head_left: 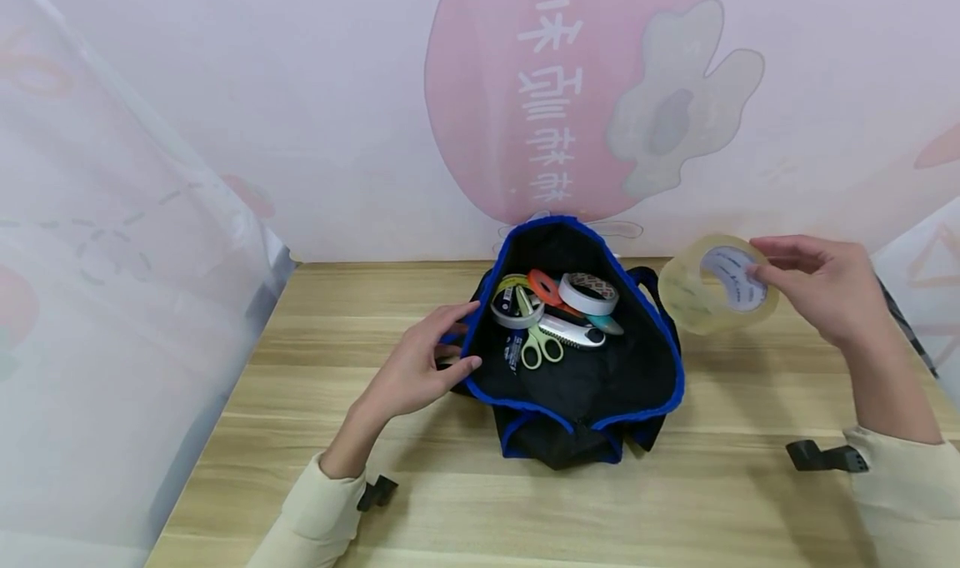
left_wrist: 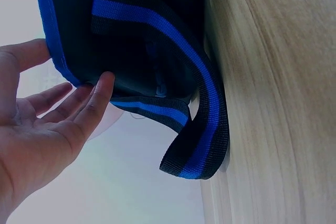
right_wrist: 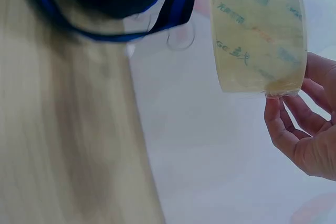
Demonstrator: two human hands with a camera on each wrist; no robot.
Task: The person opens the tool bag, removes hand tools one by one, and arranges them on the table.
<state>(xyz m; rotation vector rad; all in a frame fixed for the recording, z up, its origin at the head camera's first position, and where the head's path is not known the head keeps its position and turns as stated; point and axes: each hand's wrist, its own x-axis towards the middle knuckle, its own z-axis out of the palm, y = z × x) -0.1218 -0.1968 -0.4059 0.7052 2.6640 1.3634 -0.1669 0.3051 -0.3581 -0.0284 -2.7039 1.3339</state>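
Note:
A black bag [head_left: 585,401] with blue trim stands with its mouth wide, tilted toward the head camera. My left hand [head_left: 420,360] grips the left rim of its mouth between thumb and fingers. In my right hand [head_left: 832,289] is a wide roll of clear packing tape [head_left: 686,301], pinched by its edge beside the bag's right side. Inside the bag lie green-handled scissors [head_left: 542,348], a white utility knife [head_left: 573,332], a white tape roll [head_left: 592,303], an orange ring-shaped item [head_left: 543,286] and other small items partly hidden in the pile.
The bag's striped strap [left_wrist: 202,103] loops out at its left side over the wooden table [head_left: 345,318]. A printed curtain [head_left: 360,118] rises behind the table's back edge. Small black devices [head_left: 825,457] sit near both sleeve cuffs.

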